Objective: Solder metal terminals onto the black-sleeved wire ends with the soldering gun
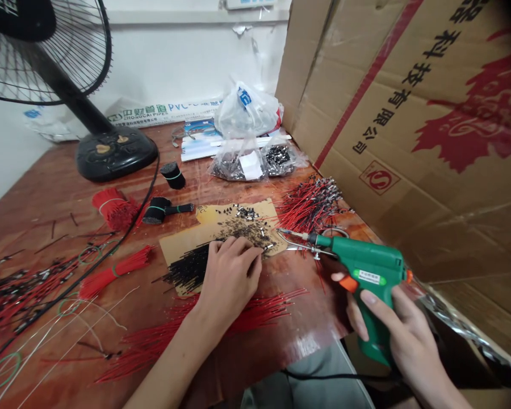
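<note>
Small home-style assembly workshop for electrical parts. Evidence: worn wooden worktop (59, 187) strewn with bundles of cut red wires (114, 272) and black wires (189, 267), loose metal terminals on a cardboard sheet (221, 224), bagged components (255, 162), a green soldering gun (366, 272), a desk fan (46, 51), and a large printed carton (409, 113).

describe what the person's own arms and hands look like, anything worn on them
Both forearms are bare, with no sleeves in view. The left hand and right hand wear no gloves, and no rings, watch or bracelets show. Fingernails are short and unpainted.
</note>
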Demonstrator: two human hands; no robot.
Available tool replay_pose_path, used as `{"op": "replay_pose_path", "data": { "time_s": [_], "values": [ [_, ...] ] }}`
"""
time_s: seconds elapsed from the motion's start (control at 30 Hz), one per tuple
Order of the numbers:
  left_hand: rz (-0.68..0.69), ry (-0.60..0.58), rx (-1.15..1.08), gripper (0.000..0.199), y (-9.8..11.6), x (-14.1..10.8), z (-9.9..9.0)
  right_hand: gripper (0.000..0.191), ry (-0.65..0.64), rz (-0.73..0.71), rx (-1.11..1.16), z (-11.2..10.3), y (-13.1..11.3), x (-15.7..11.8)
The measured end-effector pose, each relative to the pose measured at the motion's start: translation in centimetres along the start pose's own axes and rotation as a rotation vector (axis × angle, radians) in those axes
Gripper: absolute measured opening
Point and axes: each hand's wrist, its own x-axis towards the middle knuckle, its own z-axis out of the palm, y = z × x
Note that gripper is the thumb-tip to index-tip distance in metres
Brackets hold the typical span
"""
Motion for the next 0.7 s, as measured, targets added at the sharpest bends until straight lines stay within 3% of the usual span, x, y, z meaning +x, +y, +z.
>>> {"op": "replay_pose_path", "data": {
  "time_s": [0.17, 0.3, 0.4, 0.5, 0.7],
  "values": [
    [0.009, -0.3, -0.234, 0.016, -1.1, -0.4, -5.2, 0.016, 0.0, -0.006, -0.017, -0.3, 0.1, 0.0],
    [-0.022, -0.391, -0.104, 0.017, -2.4, -3.9, -9.4, 0.025, -0.003, -0.021, -0.061, -0.5, 0.1, 0.0],
    [0.005, -0.299, 0.063, 0.017, -3.6, -7.4, -11.0, 0.027, -0.007, -0.033, -0.049, -0.9, 0.5, 0.0],
    [0.094, -0.139, 0.149, 0.017, -4.4, -10.9, -11.3, 0.018, -0.02, -0.037, -0.022, -1.1, 0.7, 0.0],
    [0.226, -0.104, 0.285, 0.02, -3.6, -15.0, -9.9, 0.024, 0.011, -0.039, -0.036, 0.1, -0.7, -0.2]
  ]
}}
